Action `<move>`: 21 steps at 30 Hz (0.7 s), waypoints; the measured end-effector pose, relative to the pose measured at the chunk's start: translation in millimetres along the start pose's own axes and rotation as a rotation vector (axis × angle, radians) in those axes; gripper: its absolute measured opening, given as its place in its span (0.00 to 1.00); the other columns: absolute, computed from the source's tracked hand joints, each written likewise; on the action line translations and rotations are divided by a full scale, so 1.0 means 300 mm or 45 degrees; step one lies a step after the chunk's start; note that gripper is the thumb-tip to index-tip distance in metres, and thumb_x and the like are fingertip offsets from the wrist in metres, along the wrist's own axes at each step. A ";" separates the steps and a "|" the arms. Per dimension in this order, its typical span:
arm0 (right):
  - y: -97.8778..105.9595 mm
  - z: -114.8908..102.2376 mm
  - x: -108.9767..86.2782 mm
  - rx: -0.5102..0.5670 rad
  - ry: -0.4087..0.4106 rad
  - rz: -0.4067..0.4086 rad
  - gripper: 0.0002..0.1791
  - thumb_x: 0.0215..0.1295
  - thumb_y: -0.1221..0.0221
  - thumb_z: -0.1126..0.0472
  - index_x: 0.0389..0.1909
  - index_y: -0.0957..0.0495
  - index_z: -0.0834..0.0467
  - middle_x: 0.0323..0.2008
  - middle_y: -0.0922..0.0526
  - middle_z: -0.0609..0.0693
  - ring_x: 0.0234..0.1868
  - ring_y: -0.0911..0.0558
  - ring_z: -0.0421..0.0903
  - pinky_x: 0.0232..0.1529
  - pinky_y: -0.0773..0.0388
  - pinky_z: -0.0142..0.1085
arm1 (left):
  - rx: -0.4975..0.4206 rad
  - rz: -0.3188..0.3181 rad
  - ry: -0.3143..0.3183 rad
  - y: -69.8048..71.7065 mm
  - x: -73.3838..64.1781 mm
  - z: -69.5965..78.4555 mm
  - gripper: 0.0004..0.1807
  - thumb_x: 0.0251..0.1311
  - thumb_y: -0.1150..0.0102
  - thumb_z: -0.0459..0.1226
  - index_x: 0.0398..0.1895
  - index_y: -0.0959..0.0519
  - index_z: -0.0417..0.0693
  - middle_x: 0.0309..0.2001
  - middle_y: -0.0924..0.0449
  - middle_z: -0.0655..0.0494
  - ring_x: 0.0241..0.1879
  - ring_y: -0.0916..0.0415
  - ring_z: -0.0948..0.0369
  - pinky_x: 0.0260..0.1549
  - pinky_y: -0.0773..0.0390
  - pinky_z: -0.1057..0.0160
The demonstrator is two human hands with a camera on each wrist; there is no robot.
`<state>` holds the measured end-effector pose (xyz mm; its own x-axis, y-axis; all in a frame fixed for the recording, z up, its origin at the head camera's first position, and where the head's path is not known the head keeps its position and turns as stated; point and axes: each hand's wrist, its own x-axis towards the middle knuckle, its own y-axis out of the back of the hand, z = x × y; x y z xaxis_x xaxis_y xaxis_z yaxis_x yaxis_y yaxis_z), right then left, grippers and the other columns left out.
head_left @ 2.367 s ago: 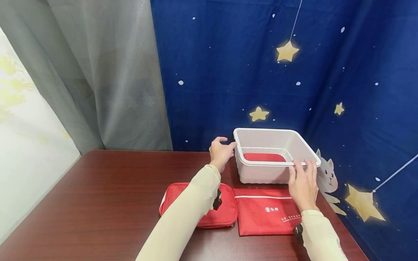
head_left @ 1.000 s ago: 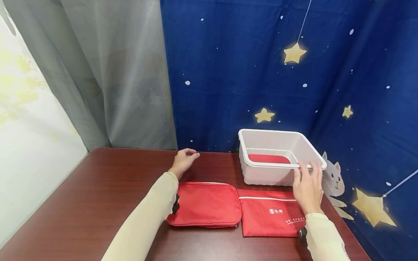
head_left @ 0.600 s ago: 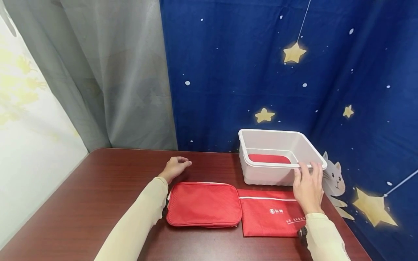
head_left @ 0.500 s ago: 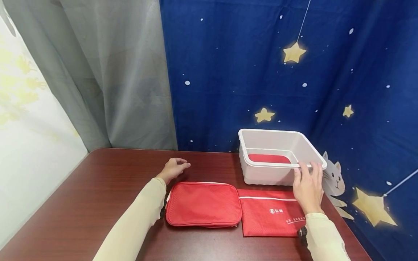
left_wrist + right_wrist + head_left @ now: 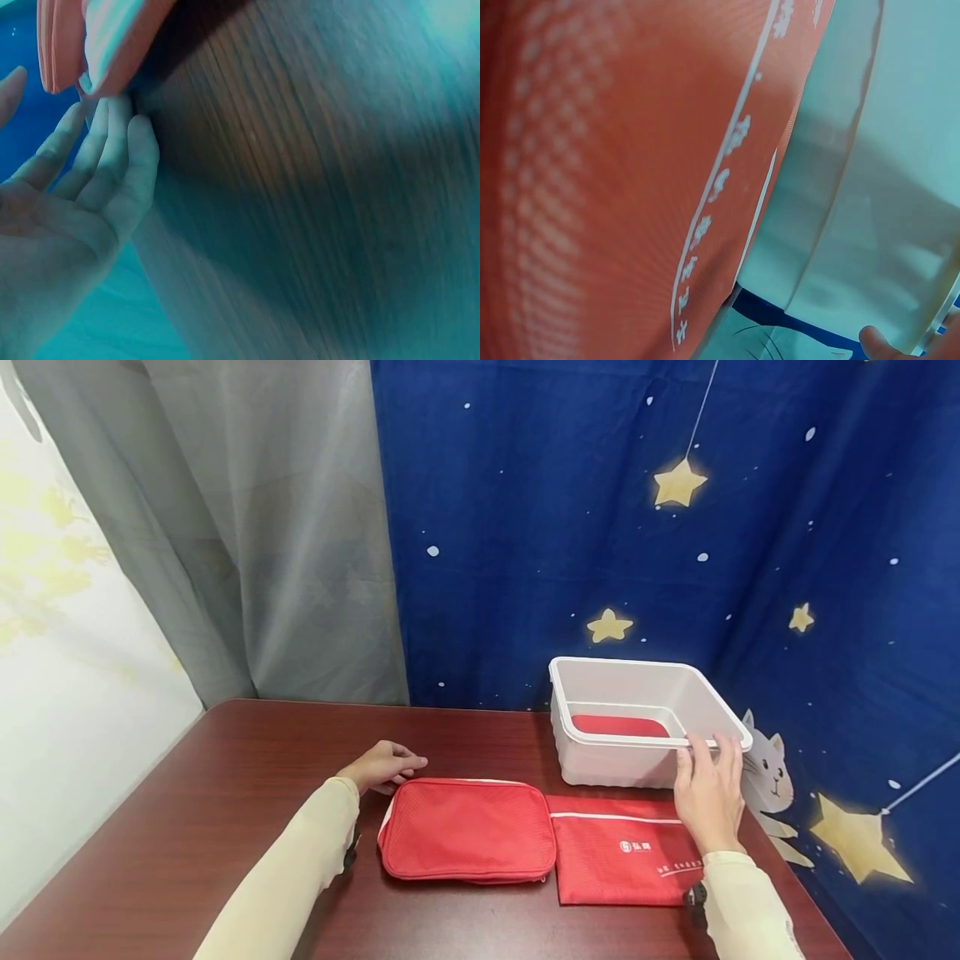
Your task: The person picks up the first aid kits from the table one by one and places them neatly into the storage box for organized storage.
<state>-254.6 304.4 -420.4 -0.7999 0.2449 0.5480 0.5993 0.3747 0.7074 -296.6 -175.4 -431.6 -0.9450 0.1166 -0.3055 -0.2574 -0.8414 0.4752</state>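
Padded red pouch [image 5: 468, 831] — lying on the dark wooden table [image 5: 247, 793], right beside the thin red pouch [image 5: 615, 864]. At the padded one's far left corner, left hand [image 5: 379, 767] with fingers relaxed and loosely extended, no grip; contact hard to tell. Right hand [image 5: 708, 797] at the white bin [image 5: 617, 764], fingertips over the near rim, thumb outside — edge pinched.

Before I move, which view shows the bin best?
The head view: it shows nearly the whole bin, inside included, with just the right hand over part of its rim. The right wrist view has only part of it, close up; the left wrist view shows none.
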 end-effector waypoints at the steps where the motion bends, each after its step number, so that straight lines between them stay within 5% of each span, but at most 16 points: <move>1: 0.001 -0.001 0.000 0.000 0.000 -0.001 0.21 0.70 0.58 0.51 0.61 0.34 0.51 0.67 0.46 0.56 0.71 0.59 0.50 0.47 0.40 0.70 | 0.004 -0.016 -0.001 0.005 -0.004 -0.002 0.25 0.55 0.41 0.49 0.50 0.24 0.41 0.40 0.21 0.45 0.33 0.22 0.60 0.31 0.20 0.57; 13: 0.003 0.009 0.002 -0.008 0.003 0.002 0.21 0.70 0.58 0.51 0.60 0.34 0.51 0.67 0.46 0.56 0.72 0.60 0.51 0.47 0.40 0.70 | 0.093 -0.142 -0.026 0.012 -0.029 -0.005 0.29 0.45 0.32 0.51 0.48 0.22 0.45 0.31 0.25 0.54 0.31 0.28 0.60 0.30 0.20 0.56; 21: -0.003 0.011 0.003 -0.009 0.010 0.010 0.21 0.70 0.58 0.51 0.60 0.34 0.52 0.66 0.46 0.57 0.71 0.59 0.51 0.47 0.40 0.69 | 0.148 -0.226 -0.127 0.011 -0.032 -0.015 0.34 0.39 0.27 0.43 0.54 0.26 0.45 0.44 0.22 0.50 0.38 0.27 0.60 0.31 0.21 0.57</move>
<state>-255.9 307.4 -422.1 -0.7951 0.2407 0.5567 0.6056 0.3667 0.7063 -287.3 -181.7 -430.9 -0.8965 0.3139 -0.3128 -0.4377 -0.7371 0.5149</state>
